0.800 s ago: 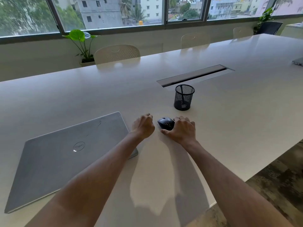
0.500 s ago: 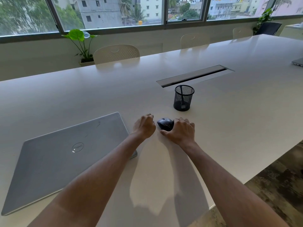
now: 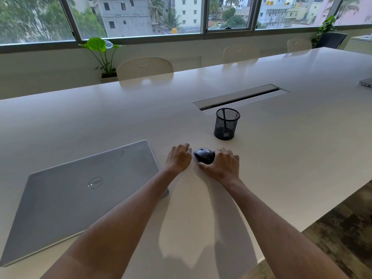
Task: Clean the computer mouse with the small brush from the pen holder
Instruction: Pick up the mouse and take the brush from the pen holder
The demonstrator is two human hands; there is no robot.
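A dark computer mouse [image 3: 203,155] speckled with light dust lies on the white table [image 3: 291,141]. My right hand [image 3: 222,166] cups its right side, thumb at its near edge. My left hand [image 3: 178,159] rests on the table just left of the mouse with its fingers curled and nothing in it. Beyond the mouse stands a black mesh pen holder [image 3: 227,124]. A thin dark brush handle [image 3: 223,117] leans inside it.
A closed silver laptop [image 3: 76,190] lies to the left, its corner close to my left wrist. A cable slot [image 3: 239,97] is set into the table behind the pen holder. Chairs [image 3: 145,67] and a potted plant [image 3: 104,57] line the far side. Another laptop's corner [image 3: 366,82] shows at right.
Both hands stay beside the mouse; only the camera has shifted slightly.
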